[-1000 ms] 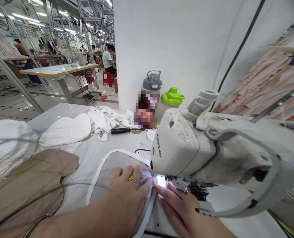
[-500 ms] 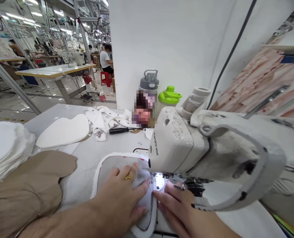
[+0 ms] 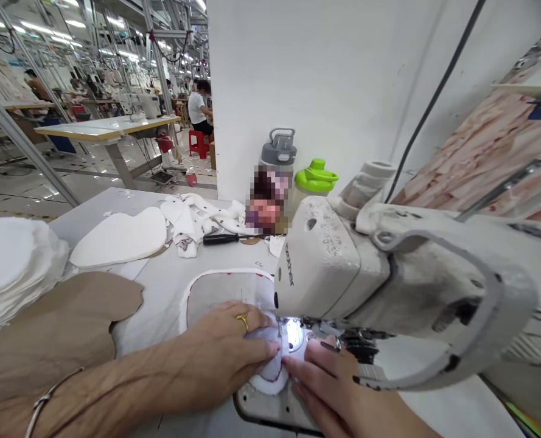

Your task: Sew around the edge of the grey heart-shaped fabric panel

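Observation:
A grey fabric piece with white binding [image 3: 224, 291] lies on the table under the head of a white sewing machine [image 3: 366, 274]. My left hand [image 3: 227, 356], wearing a gold ring, lies flat on the fabric with fingers spread, pressing it just left of the lit needle area [image 3: 292, 333]. My right hand [image 3: 325, 383] rests in front of the needle, fingers extended, its fingertips on the rounded end of the piece by the presser foot. The machine head hides the part of the piece beyond the needle.
Brown cut pieces [image 3: 55, 328] and stacked white padded pieces [image 3: 10, 267] lie at the left; another white piece [image 3: 119, 237], crumpled white cloth [image 3: 192, 222] and a black-handled tool [image 3: 219, 239] lie behind. Two bottles [image 3: 316, 179] stand by the wall. People work at distant tables.
The fabric piece has fed away from me and turned under the needle; its rounded end now sits at the presser foot. Both hands followed it, staying pressed on the cloth.

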The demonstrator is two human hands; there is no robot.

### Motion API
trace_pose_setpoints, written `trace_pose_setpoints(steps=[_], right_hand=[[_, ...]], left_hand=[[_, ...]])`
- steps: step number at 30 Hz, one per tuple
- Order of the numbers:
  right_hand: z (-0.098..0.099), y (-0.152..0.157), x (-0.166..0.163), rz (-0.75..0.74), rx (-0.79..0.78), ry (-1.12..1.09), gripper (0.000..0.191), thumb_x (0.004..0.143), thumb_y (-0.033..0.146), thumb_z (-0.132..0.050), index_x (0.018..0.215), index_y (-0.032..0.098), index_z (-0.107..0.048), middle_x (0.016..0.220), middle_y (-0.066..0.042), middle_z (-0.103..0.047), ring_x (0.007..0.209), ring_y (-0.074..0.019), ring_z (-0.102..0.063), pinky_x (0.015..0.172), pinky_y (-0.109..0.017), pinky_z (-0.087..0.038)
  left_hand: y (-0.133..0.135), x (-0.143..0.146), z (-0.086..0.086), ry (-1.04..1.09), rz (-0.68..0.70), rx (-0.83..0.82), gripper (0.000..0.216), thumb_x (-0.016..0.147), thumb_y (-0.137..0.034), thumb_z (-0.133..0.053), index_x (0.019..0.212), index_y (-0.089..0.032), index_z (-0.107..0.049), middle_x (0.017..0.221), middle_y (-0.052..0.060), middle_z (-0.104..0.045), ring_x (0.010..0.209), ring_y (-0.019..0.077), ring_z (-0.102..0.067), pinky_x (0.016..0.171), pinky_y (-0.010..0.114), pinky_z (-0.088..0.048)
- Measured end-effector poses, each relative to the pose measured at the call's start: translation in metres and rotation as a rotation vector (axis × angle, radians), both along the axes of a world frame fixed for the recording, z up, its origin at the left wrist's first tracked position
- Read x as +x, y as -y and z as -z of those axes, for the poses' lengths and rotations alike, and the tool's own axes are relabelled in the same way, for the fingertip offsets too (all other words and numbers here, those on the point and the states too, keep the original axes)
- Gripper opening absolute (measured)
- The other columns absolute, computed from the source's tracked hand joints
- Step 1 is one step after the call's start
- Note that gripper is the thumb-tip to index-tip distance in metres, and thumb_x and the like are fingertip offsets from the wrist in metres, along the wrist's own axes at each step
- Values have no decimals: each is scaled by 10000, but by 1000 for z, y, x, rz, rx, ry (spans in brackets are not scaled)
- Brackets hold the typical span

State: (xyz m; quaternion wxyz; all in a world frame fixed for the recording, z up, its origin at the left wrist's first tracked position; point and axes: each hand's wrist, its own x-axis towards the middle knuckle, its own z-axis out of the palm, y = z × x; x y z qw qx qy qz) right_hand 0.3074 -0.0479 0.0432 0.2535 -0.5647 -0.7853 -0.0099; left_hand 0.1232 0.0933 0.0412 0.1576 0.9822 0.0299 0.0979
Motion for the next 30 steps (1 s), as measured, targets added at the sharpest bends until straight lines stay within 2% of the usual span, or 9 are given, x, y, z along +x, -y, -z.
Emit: trace_pose_setpoints(steps=[3,7,10,13,19,24,27,30], right_hand=[[-3,-2,-2,33,0,-42,295,966,194,-323,991,223,-616,869,-48,-666,760,-168,-659,612,-255,-528],[7,-1,0,102,36,35,260,979,224,-338,1053,202,-586,958,-92,-670,811,-215,-667,571,-290,-527],[13,1,2,101,55,71,263,984,238,-341,1109,192,-567,968,-105,-662,826,-231,-666,610,-323,-538],[17,3,2,87,66,104,263,991,243,-335,1085,206,-578,972,-101,-662,845,-230,-668,650,-333,-548],[24,3,5,129,114,163,258,976,216,-332,1157,190,-514,920,-107,-667,763,-264,-680,536,-367,-543],[23,2,7,122,114,153,260,974,203,-338,1172,192,-507,926,-90,-664,812,-244,-677,596,-343,-553],[22,2,7,113,94,125,252,981,207,-334,1131,200,-537,923,-85,-660,852,-242,-667,630,-339,-541],[21,3,7,124,93,107,246,985,217,-346,1096,213,-565,915,-78,-662,849,-246,-664,578,-322,-516]], left_hand=[[-2,1,8,61,-11,-13,235,960,-239,-428,1101,-218,-615,1105,90,-605,1042,213,-543,983,380,-412],[-6,5,16,138,-1,-47,221,946,-200,-433,1020,-212,-640,1074,70,-633,1040,191,-549,1035,377,-373],[-11,7,14,152,16,-67,236,913,-153,-451,993,-234,-658,1009,45,-634,1004,173,-553,1025,341,-372],[-13,8,11,137,1,-56,258,916,-155,-451,1031,-243,-663,962,45,-617,991,180,-543,1009,338,-379],[2,10,11,51,-174,-29,249,909,-186,-456,1060,-229,-650,1052,71,-599,1046,249,-502,970,440,-404],[18,10,9,-14,-304,-34,270,909,-301,-490,1145,-229,-599,1097,88,-575,1114,312,-450,930,534,-391],[11,9,3,-57,-289,-23,304,922,-362,-481,1179,-254,-602,1104,83,-579,1058,297,-475,886,503,-412],[-5,7,-2,-120,-193,3,295,936,-285,-452,1173,-287,-629,1092,65,-593,1000,258,-503,879,440,-421]])
